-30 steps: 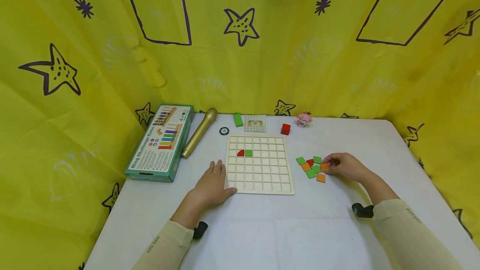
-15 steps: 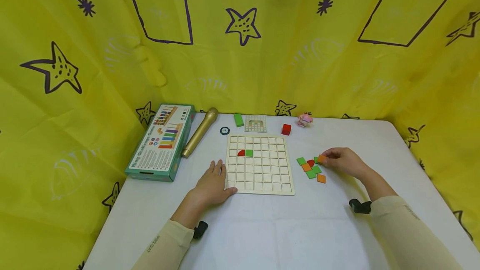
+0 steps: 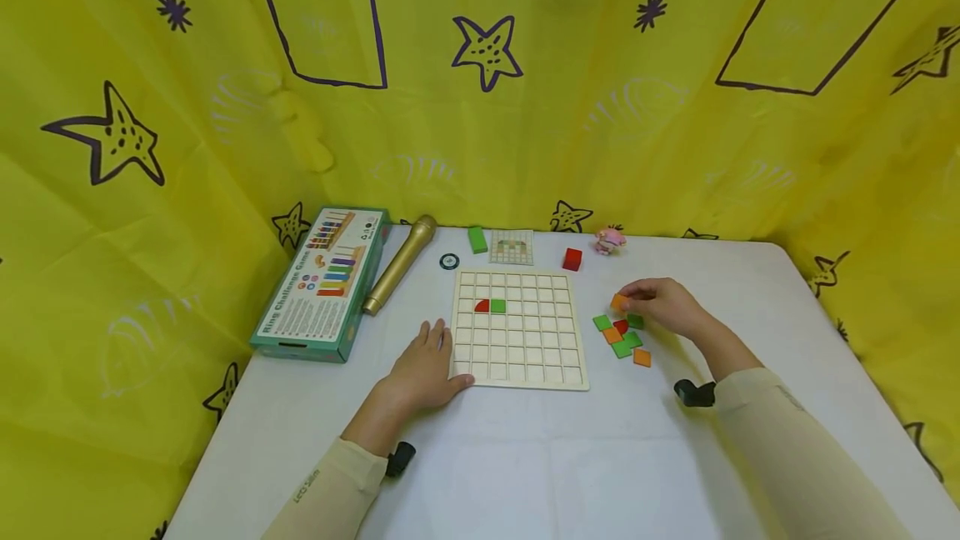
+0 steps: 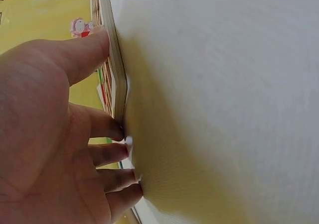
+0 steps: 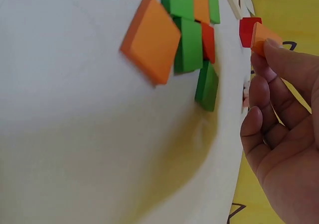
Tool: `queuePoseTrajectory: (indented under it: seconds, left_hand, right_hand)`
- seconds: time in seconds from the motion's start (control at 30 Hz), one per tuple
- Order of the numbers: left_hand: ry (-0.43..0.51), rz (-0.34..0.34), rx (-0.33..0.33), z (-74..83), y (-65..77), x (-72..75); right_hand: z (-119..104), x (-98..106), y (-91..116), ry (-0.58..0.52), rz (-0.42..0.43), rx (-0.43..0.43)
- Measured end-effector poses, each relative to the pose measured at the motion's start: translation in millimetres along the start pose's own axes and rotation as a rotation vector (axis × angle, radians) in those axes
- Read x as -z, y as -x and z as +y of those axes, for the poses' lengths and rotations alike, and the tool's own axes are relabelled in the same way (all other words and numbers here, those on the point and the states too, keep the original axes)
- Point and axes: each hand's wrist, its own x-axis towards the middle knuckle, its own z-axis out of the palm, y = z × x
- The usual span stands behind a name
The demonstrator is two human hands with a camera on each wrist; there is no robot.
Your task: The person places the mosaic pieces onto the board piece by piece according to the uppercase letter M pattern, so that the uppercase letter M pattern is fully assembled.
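Between thumb and forefinger, my right hand pinches an orange square tile, held above the far side of a loose tile group. That group has several green tiles, orange tiles and a red piece lying on the white table. My left hand rests at the near left corner of a cream grid board, thumb on its front edge and fingers along its left side. In the board's cells sit a red quarter-round piece and, right beside it, a green square tile.
Behind the board lie a small printed grid card, a green block, a red cube, a round chip and a pink figurine. On the left are a gold microphone and a game box.
My right hand has lifted the orange tile from the right of the group and carried it leftward and away from me. The left hand has stayed put at the board.
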Motion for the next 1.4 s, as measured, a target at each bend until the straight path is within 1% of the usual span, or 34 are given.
queuePoseTrajectory:
  seconds: [0.17,0.43,0.7,0.87,0.97,1.2,1.4]
  left_hand:
    - [-0.010,-0.005,0.005,-1.3,-0.3,0.0]
    - [0.003,0.008,-0.020,-2.0,0.0,-0.1]
    - [0.019,0.006,-0.011,-0.7,1.0,0.6]
    - [0.026,0.009,-0.012,-0.6,0.0,-0.3]
    - [0.015,0.010,-0.015,-1.6,-0.8,-0.8]
    - [0.003,0.012,-0.021,-2.5,-1.0,-1.5]
    - [0.002,0.006,-0.016,-2.7,-1.6,-1.8]
  right_hand:
    - [-10,-3,-8,-0.012,-0.003,0.019]
    - [-21,-12,-19,0.011,-0.032,0.044]
    - [-38,-20,-29,0.019,-0.048,0.083]
    - [-48,-25,-32,0.021,-0.065,0.082]
    - [-52,-28,-36,0.024,-0.076,0.082]
    - [-59,-35,-44,-0.005,-0.081,0.091]
    - [-71,-42,-47,-0.014,-0.098,0.071]
